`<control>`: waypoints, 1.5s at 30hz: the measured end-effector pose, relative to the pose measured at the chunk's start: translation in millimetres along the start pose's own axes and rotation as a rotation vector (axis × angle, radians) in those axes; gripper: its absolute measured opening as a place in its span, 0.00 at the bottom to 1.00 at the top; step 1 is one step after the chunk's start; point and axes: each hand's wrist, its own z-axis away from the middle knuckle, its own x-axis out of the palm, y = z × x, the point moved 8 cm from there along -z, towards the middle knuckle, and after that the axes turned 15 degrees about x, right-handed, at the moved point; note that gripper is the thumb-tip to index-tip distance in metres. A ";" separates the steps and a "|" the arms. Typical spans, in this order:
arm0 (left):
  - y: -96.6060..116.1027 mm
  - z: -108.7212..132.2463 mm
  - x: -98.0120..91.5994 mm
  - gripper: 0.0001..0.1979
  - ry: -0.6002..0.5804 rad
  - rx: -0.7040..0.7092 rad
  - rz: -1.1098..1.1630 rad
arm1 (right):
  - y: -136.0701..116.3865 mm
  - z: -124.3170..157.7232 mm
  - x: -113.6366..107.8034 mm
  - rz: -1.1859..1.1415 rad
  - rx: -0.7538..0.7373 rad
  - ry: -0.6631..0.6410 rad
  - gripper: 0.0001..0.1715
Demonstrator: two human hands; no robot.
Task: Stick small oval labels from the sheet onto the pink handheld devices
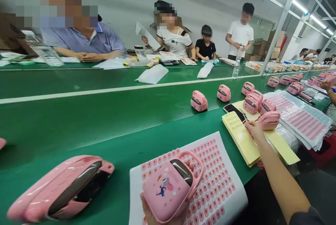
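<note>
My left hand [148, 211] grips a pink plastic device [168, 190] from below. It has a carry handle, a dark glossy strip and a cartoon print on its face. Beneath it lies a white sheet [228, 197] with rows of small pink oval stickers. Off to the right, my right hand [254, 129] is closed on thin metal tweezers [244, 115], over folded yellow sheets [240, 137]. The tweezers' lower part is hidden by my fingers. Close to that hand are a dark phone [234, 111] and another pink device [269, 120].
A large pink device [63, 190] lies at the near left. More stand along the green bench, including one pink unit [198, 101]. Further sticker sheets [304, 116] are stacked at right. Several people sit or stand across the bench, and a co-worker's hand [327, 85] shows at far right.
</note>
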 end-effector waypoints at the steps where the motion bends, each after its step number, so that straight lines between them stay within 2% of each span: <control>1: 1.6 -0.5 3.5 0.32 -0.013 0.012 -0.001 | 3.4 -10.8 2.1 0.020 0.036 -0.001 0.13; 3: 3.1 0.1 4.3 0.30 -0.017 0.037 -0.012 | 8.1 -24.4 8.3 0.060 0.085 0.004 0.16; 5: 2.8 1.9 -2.7 0.29 0.015 0.054 -0.026 | 10.5 -30.2 12.9 0.095 0.106 0.024 0.17; 8: 0.3 3.6 -14.7 0.27 0.073 0.068 -0.035 | 10.5 -31.6 14.1 0.138 0.110 0.063 0.17; 11: -2.1 2.8 -18.3 0.26 0.151 0.114 -0.049 | 8.6 -29.2 13.4 0.152 0.103 0.075 0.16; 15: 3.4 6.0 -12.0 0.28 0.289 0.234 -0.173 | 7.9 -23.5 13.2 0.112 0.113 0.056 0.16; 19: 9.8 12.5 6.9 0.29 0.353 0.227 -0.291 | 3.6 -14.4 12.0 0.007 0.125 -0.010 0.15; 21: 12.5 14.2 20.8 0.28 0.383 0.232 -0.344 | -4.5 -3.1 12.5 -0.064 0.107 -0.057 0.12; 23: 13.2 15.3 35.0 0.28 0.443 0.250 -0.430 | -16.8 17.6 19.0 -0.142 0.068 -0.131 0.14; 26: 14.3 14.8 56.7 0.29 0.523 0.336 -0.611 | -36.7 68.4 45.0 -0.240 -0.001 -0.314 0.20; 28: 14.5 11.1 70.9 0.31 0.499 0.413 -0.711 | -46.6 109.3 69.2 -0.286 -0.032 -0.466 0.21; 30: 15.1 8.1 80.4 0.32 0.454 0.487 -0.768 | -52.2 148.6 95.8 -0.330 -0.032 -0.673 0.20; 32: 15.4 6.9 84.1 0.33 0.420 0.525 -0.783 | -53.0 176.7 116.0 -0.347 -0.011 -0.833 0.18; 33: 15.6 6.9 84.6 0.32 0.411 0.535 -0.778 | -52.0 184.1 121.9 -0.343 -0.001 -0.864 0.17; 39: 16.6 9.9 84.5 0.32 0.416 0.567 -0.729 | -48.8 180.9 120.8 -0.245 -0.120 -0.691 0.12; 45: 15.8 13.6 85.1 0.31 0.429 0.610 -0.726 | -41.2 184.3 121.0 -0.252 -0.092 -0.668 0.15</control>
